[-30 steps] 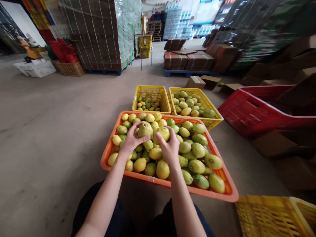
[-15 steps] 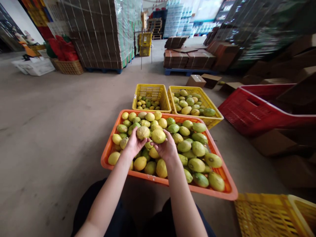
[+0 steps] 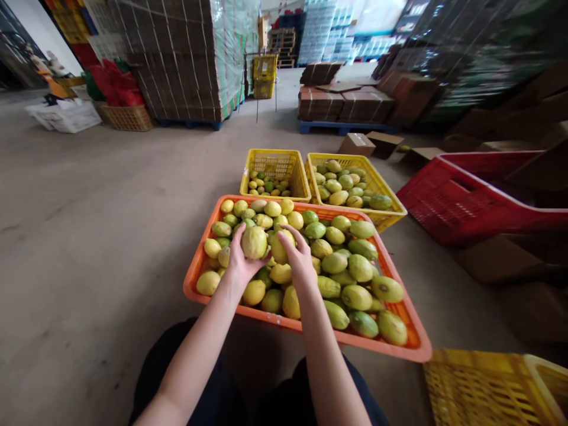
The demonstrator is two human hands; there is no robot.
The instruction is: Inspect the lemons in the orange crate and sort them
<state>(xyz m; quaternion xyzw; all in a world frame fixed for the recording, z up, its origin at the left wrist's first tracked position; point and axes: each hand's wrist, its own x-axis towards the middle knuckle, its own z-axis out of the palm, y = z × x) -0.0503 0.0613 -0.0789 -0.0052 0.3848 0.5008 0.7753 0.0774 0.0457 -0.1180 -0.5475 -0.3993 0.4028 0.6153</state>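
Observation:
My left hand (image 3: 242, 259) cups a round yellow-green papaya (image 3: 254, 242) from below and the side. Close beside it, my right hand (image 3: 302, 259) has its fingers curved over a second papaya (image 3: 279, 247), partly hidden behind them. Both hands are over an orange tray (image 3: 199, 257) full of papayas. Yellower, rounder papayas lie mostly to the left in the tray, while greener, longer ones like this papaya (image 3: 360, 268) lie to the right.
Beyond the tray stand a yellow crate (image 3: 276, 155) and another yellow crate (image 3: 399, 204), both holding papayas. A red crate (image 3: 430, 198) and cardboard boxes are at the right. Another yellow crate (image 3: 479, 384) sits at the lower right. Wrapped pallet stacks (image 3: 177, 59) line the back.
The papaya in my left hand has turned and shows a different side. My right hand has rolled over, its fingers now on top of its papaya. The view has shifted slightly.

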